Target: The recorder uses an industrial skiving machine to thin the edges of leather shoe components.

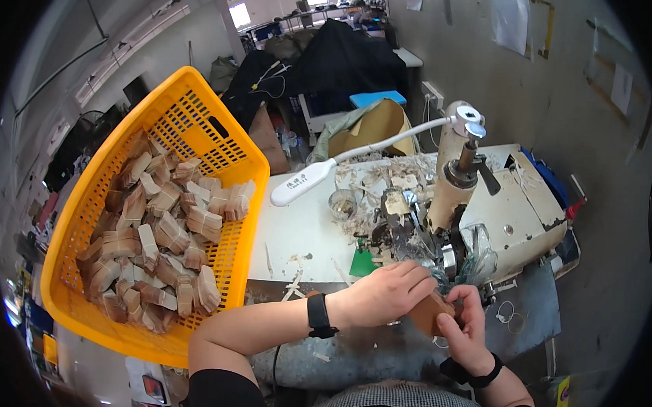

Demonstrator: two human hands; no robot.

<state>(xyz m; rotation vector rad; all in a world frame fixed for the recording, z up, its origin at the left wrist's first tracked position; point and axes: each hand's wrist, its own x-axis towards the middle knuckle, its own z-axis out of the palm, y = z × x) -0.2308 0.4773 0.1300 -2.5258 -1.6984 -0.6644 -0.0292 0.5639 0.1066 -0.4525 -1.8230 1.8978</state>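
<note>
A flat brown piece that looks like leather is between my hands, in front of the machine. My left hand reaches across from the left, its fingers bent over the piece's far left edge. My right hand pinches its right side between thumb and fingers. Just beyond my fingertips stands a cream-coloured bench machine with a metal post and a black lever. Its working part is partly hidden by my hands and some clear plastic film.
At left stands a yellow plastic crate filled with banded bundles of pale brown pieces. A white lamp on a bent arm hangs over the white tabletop. Scraps, a small round cup and a green piece lie there.
</note>
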